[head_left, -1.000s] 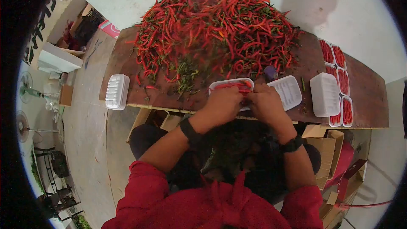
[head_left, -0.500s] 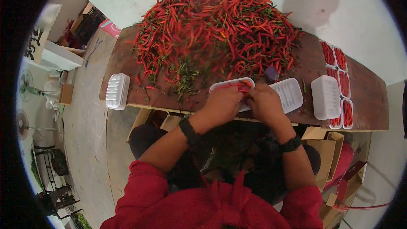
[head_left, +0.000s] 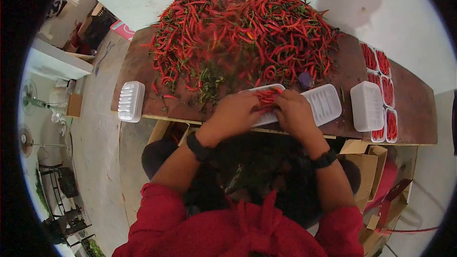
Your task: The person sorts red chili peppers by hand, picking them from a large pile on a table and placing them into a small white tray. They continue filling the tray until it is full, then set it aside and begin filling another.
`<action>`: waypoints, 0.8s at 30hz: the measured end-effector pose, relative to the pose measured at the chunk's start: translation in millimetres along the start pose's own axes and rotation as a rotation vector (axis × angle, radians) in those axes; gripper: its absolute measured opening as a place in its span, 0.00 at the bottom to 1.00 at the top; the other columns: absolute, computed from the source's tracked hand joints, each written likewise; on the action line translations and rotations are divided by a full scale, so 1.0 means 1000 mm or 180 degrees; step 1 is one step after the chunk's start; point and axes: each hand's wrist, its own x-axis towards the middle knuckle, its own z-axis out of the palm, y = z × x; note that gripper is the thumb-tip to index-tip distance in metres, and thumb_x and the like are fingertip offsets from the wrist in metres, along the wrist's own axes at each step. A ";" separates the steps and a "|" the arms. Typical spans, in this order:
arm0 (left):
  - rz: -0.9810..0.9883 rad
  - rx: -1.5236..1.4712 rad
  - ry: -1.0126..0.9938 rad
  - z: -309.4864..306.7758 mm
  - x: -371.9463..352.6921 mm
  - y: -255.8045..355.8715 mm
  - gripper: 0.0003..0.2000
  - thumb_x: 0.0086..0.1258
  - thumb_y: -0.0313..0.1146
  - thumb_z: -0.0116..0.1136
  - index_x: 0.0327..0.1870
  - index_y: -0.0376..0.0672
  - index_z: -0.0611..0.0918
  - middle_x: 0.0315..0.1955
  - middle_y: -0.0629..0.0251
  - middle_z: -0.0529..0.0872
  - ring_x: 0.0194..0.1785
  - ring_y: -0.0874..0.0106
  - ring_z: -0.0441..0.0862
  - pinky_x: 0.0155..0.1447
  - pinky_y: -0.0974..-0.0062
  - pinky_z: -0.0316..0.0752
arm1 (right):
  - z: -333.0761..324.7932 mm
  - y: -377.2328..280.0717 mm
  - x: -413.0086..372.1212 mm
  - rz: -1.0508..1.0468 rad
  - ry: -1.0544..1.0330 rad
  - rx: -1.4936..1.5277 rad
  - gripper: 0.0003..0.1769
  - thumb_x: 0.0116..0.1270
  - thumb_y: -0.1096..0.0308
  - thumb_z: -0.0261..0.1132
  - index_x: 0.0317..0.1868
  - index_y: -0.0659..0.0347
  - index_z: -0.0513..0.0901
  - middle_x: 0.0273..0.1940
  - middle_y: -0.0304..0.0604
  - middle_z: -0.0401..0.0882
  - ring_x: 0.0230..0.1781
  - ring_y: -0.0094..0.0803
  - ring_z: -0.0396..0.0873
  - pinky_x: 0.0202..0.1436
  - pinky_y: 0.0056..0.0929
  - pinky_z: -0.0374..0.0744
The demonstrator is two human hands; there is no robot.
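Head view: at the table's (head_left: pixel 138 66) near edge, left hand (head_left: pixel 233 114) and right hand (head_left: pixel 295 112) pinch chilies (head_left: pixel 266 96) over a tray (head_left: pixel 263 119). A heap (head_left: pixel 238 28) crowds the far edge, with bare wood to the left.

A: Where is free room on the table (head_left: pixel 138 66)?

B: On the left. Between the white stack (head_left: pixel 131 101) at the left edge and the left hand (head_left: pixel 233 114) the board is bare, with only a few loose chilies (head_left: pixel 167 96).

A: And straight ahead?

B: Closed. The heap (head_left: pixel 243 33) fills the far side and comes down close to the tray (head_left: pixel 266 96) under the hands.

A: The right side?

B: Crowded. Just beside the right hand (head_left: pixel 295 112) lies an empty tray (head_left: pixel 326 103), then a narrow bare strip, then a tray stack (head_left: pixel 366 106) with filled trays (head_left: pixel 381 74) right against it. A purple thing (head_left: pixel 304 81) sits between heap and empty tray. Beyond the filled trays, the table end is bare.
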 end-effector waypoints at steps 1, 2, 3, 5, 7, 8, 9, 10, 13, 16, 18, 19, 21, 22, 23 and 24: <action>0.0000 0.0006 -0.0001 -0.002 -0.003 -0.002 0.14 0.57 0.36 0.60 0.44 0.45 0.81 0.41 0.56 0.82 0.45 0.56 0.79 0.48 0.59 0.75 | 0.000 0.000 0.000 -0.0010 -0.0009 -0.0026 0.07 0.49 0.72 0.66 0.32 0.61 0.80 0.33 0.46 0.75 0.39 0.46 0.75 0.43 0.42 0.74; -0.0043 0.0076 0.0030 -0.003 -0.008 -0.003 0.13 0.57 0.37 0.60 0.42 0.45 0.81 0.39 0.56 0.81 0.44 0.56 0.79 0.47 0.59 0.75 | -0.001 -0.001 0.001 -0.0013 -0.0005 -0.0020 0.07 0.49 0.72 0.66 0.32 0.61 0.80 0.33 0.46 0.75 0.39 0.46 0.75 0.43 0.42 0.74; -0.0085 0.0143 0.0063 -0.004 -0.011 -0.003 0.12 0.57 0.39 0.61 0.40 0.45 0.81 0.38 0.57 0.81 0.43 0.55 0.79 0.46 0.59 0.75 | -0.003 -0.004 0.002 0.0018 -0.0023 -0.0017 0.07 0.49 0.71 0.66 0.32 0.61 0.80 0.33 0.46 0.75 0.39 0.46 0.75 0.43 0.42 0.74; -0.0105 0.0131 0.0004 -0.008 -0.016 0.001 0.12 0.57 0.39 0.61 0.38 0.45 0.80 0.36 0.57 0.80 0.42 0.55 0.79 0.45 0.59 0.75 | -0.002 -0.005 0.002 0.0038 -0.0045 -0.0014 0.08 0.49 0.71 0.66 0.32 0.61 0.80 0.33 0.46 0.75 0.39 0.46 0.75 0.43 0.42 0.74; -0.0127 0.0114 -0.0043 -0.009 -0.019 0.001 0.11 0.56 0.40 0.61 0.37 0.45 0.80 0.35 0.57 0.80 0.42 0.55 0.79 0.44 0.58 0.75 | 0.001 -0.004 0.002 0.0085 -0.0126 -0.0111 0.08 0.48 0.71 0.66 0.32 0.61 0.81 0.33 0.46 0.76 0.39 0.46 0.75 0.44 0.42 0.74; -0.0041 0.0250 -0.0026 -0.007 -0.019 0.000 0.10 0.56 0.39 0.60 0.36 0.45 0.80 0.34 0.57 0.80 0.41 0.55 0.79 0.43 0.58 0.75 | 0.001 -0.004 0.002 0.0069 -0.0131 -0.0113 0.08 0.48 0.71 0.66 0.32 0.61 0.81 0.33 0.46 0.76 0.39 0.46 0.75 0.44 0.42 0.74; 0.0046 0.0386 -0.0011 -0.004 -0.018 -0.001 0.10 0.56 0.38 0.60 0.35 0.44 0.79 0.34 0.57 0.80 0.41 0.55 0.79 0.43 0.57 0.75 | 0.000 -0.006 0.002 0.0068 -0.0096 -0.0090 0.09 0.48 0.72 0.66 0.32 0.61 0.81 0.33 0.47 0.76 0.39 0.46 0.75 0.44 0.42 0.74; 0.0038 0.0385 0.0001 0.000 -0.018 -0.004 0.10 0.56 0.38 0.60 0.35 0.44 0.79 0.34 0.57 0.80 0.41 0.55 0.79 0.43 0.57 0.75 | 0.000 -0.007 0.002 0.0067 -0.0058 -0.0067 0.09 0.47 0.72 0.67 0.32 0.61 0.81 0.33 0.47 0.76 0.39 0.46 0.75 0.44 0.42 0.74; 0.0131 0.0560 0.0035 0.008 -0.017 -0.005 0.10 0.57 0.37 0.58 0.35 0.43 0.79 0.34 0.57 0.80 0.41 0.55 0.79 0.43 0.57 0.76 | -0.001 -0.007 0.001 -0.0046 0.0038 0.0073 0.09 0.47 0.72 0.67 0.32 0.61 0.81 0.33 0.47 0.76 0.39 0.46 0.75 0.44 0.42 0.75; 0.0037 0.0728 -0.0094 0.007 -0.018 -0.002 0.10 0.57 0.36 0.57 0.35 0.41 0.78 0.34 0.56 0.79 0.41 0.55 0.79 0.43 0.57 0.76 | -0.002 -0.006 0.000 0.0054 -0.0142 -0.0066 0.09 0.47 0.72 0.67 0.32 0.61 0.80 0.33 0.47 0.76 0.39 0.46 0.75 0.44 0.42 0.75; -0.0044 0.0596 0.0040 0.005 -0.021 0.000 0.10 0.57 0.36 0.57 0.36 0.41 0.78 0.33 0.56 0.79 0.40 0.55 0.79 0.42 0.57 0.76 | -0.002 -0.007 0.000 0.0047 -0.0135 -0.0093 0.10 0.46 0.72 0.67 0.32 0.61 0.80 0.33 0.47 0.76 0.39 0.46 0.75 0.44 0.41 0.75; -0.0043 0.0596 0.0040 0.005 -0.021 0.001 0.10 0.57 0.36 0.57 0.36 0.41 0.78 0.33 0.56 0.79 0.40 0.55 0.79 0.42 0.57 0.76 | -0.002 -0.007 0.000 0.0041 -0.0129 -0.0120 0.10 0.46 0.72 0.67 0.32 0.61 0.80 0.33 0.47 0.76 0.39 0.46 0.75 0.44 0.41 0.75; -0.0024 0.0588 0.0094 0.003 -0.023 0.002 0.10 0.57 0.36 0.57 0.36 0.41 0.77 0.33 0.55 0.79 0.40 0.55 0.79 0.41 0.57 0.76 | -0.003 -0.007 0.000 0.0032 -0.0124 -0.0125 0.10 0.46 0.72 0.67 0.32 0.61 0.80 0.33 0.47 0.76 0.40 0.46 0.75 0.44 0.41 0.75; -0.0029 0.0590 0.0098 0.004 -0.023 0.001 0.10 0.57 0.36 0.57 0.36 0.41 0.77 0.33 0.55 0.79 0.40 0.55 0.79 0.41 0.57 0.76 | -0.003 -0.008 0.000 0.0020 -0.0121 -0.0127 0.10 0.46 0.72 0.67 0.32 0.61 0.80 0.33 0.47 0.76 0.40 0.46 0.75 0.44 0.42 0.75; 0.0010 0.0632 0.0072 0.007 -0.022 -0.002 0.10 0.58 0.37 0.57 0.37 0.42 0.77 0.33 0.55 0.79 0.39 0.55 0.79 0.40 0.58 0.76 | -0.002 -0.008 0.000 0.0013 -0.0123 -0.0123 0.10 0.46 0.72 0.67 0.32 0.61 0.80 0.33 0.47 0.76 0.40 0.46 0.75 0.44 0.42 0.75; 0.0050 0.0673 0.0047 0.011 -0.022 -0.004 0.10 0.59 0.37 0.58 0.37 0.42 0.78 0.32 0.55 0.80 0.39 0.55 0.79 0.39 0.58 0.76 | -0.002 -0.008 0.000 0.0039 -0.0154 -0.0128 0.10 0.46 0.72 0.67 0.32 0.61 0.80 0.34 0.46 0.76 0.40 0.46 0.75 0.44 0.42 0.75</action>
